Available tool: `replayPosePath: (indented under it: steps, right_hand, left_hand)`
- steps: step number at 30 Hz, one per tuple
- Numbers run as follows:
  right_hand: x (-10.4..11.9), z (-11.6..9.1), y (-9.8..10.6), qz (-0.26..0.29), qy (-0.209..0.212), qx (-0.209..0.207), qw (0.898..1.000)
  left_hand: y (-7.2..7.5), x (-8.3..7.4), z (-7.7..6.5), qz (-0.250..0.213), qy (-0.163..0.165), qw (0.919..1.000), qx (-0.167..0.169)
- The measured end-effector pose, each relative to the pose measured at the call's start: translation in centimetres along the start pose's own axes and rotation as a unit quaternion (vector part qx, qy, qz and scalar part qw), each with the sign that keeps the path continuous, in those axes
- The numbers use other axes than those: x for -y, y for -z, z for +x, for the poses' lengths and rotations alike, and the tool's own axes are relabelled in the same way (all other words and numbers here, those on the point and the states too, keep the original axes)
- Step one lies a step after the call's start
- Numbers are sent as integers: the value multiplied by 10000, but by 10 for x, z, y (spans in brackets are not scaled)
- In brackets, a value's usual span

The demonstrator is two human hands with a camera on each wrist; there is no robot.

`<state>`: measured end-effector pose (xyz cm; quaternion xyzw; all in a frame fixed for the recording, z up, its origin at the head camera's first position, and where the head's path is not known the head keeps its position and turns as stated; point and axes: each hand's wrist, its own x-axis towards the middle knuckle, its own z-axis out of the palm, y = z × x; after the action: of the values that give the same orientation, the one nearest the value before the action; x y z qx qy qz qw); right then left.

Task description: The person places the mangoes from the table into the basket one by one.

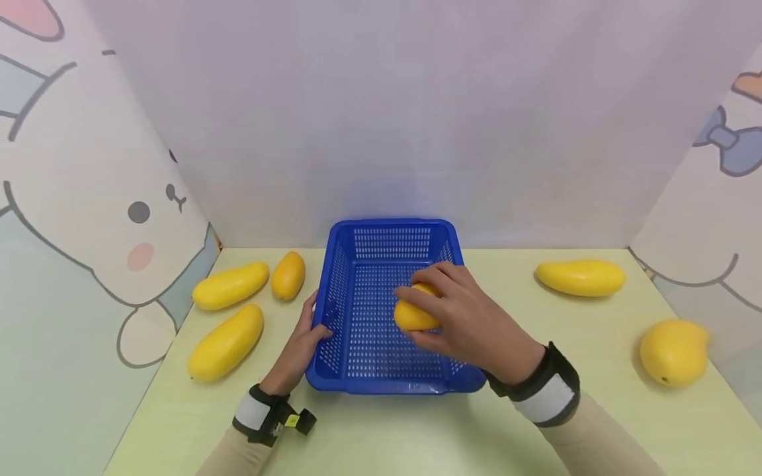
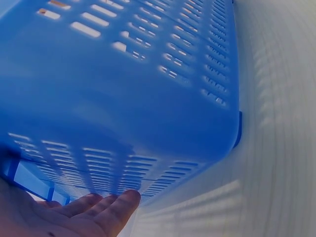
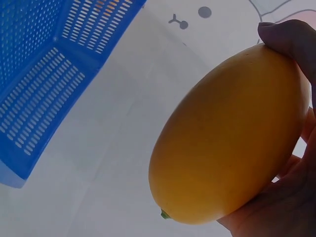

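A blue plastic basket (image 1: 393,386) with slotted walls sits in the middle of the table. My left hand (image 1: 300,350) grips its left side, thumb over the rim and fingers along the outer wall. In the left wrist view those fingers (image 2: 116,212) lie beside the slotted side (image 2: 108,98). Over the basket's inside, my right hand (image 1: 455,314) holds a small yellow mango (image 1: 411,312) between thumb and fingers. The right wrist view shows this mango (image 3: 227,138) as a smooth oval with a green stem stub at its lower end.
Left of the basket lie two long yellow mangoes (image 1: 231,285) (image 1: 226,342) and a smaller orange-yellow one (image 1: 288,276). On the right are a long yellow mango (image 1: 580,277) and a rounder yellow fruit (image 1: 675,352). Cartoon-printed side walls and a pale back wall (image 1: 393,132) border the table.
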<state>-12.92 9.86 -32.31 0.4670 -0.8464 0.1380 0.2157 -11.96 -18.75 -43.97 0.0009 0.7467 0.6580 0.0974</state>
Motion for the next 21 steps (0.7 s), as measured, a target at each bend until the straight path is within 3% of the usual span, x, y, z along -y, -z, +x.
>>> replayPosePath:
  steps: [13, 21]
  right_hand:
    - [-14, 33, -15, 82, -39, -208, 9997]
    - [-21, 52, -25, 43, -61, -63, 10000]
  left_hand:
    - [1, -1, 0, -17, 59, 10000, 25]
    - [0, -1, 1, 63, 27, 10000, -5]
